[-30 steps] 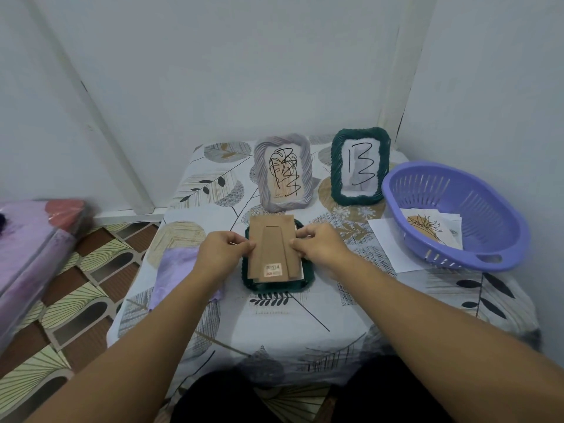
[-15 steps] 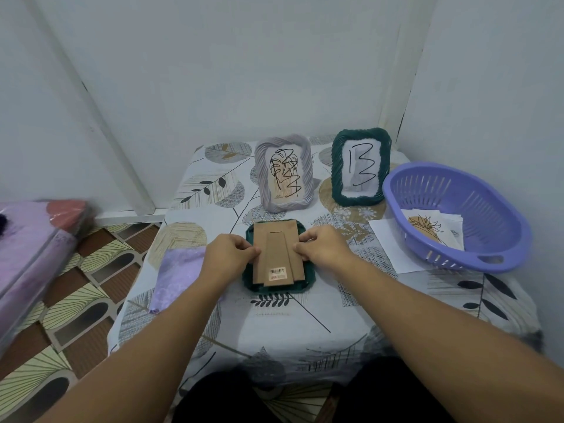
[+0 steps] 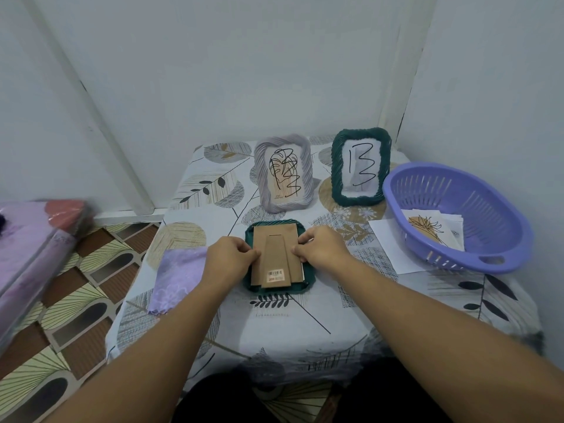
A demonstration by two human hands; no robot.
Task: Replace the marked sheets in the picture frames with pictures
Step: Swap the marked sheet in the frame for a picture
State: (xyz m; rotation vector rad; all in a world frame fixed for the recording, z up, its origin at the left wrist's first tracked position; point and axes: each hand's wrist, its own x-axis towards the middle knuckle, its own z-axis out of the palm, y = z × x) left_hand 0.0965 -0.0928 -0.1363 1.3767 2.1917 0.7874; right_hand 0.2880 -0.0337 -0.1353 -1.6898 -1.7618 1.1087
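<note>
A dark green frame (image 3: 251, 284) lies face down in the middle of the table, its brown cardboard back (image 3: 276, 257) with a stand flap facing up. My left hand (image 3: 232, 259) pinches the back's left edge and my right hand (image 3: 321, 250) pinches its right edge, fingers curled. Behind stand a grey frame (image 3: 283, 173) holding a scribbled-over picture and a second green frame (image 3: 361, 166) holding a white sheet marked 13. A leaf picture (image 3: 432, 232) lies in the purple basket (image 3: 457, 216).
A lilac cloth (image 3: 177, 277) lies left of the face-down frame. A white sheet (image 3: 389, 242) sticks out from under the basket. The table (image 3: 290, 325) fills a wall corner; its cloth hangs over the near edge. Tiled floor and a pink bundle (image 3: 36, 236) are at left.
The cardboard back has been squared up and pushed down flatter into the green frame. Both hands stayed at its side edges, shifting slightly inward.
</note>
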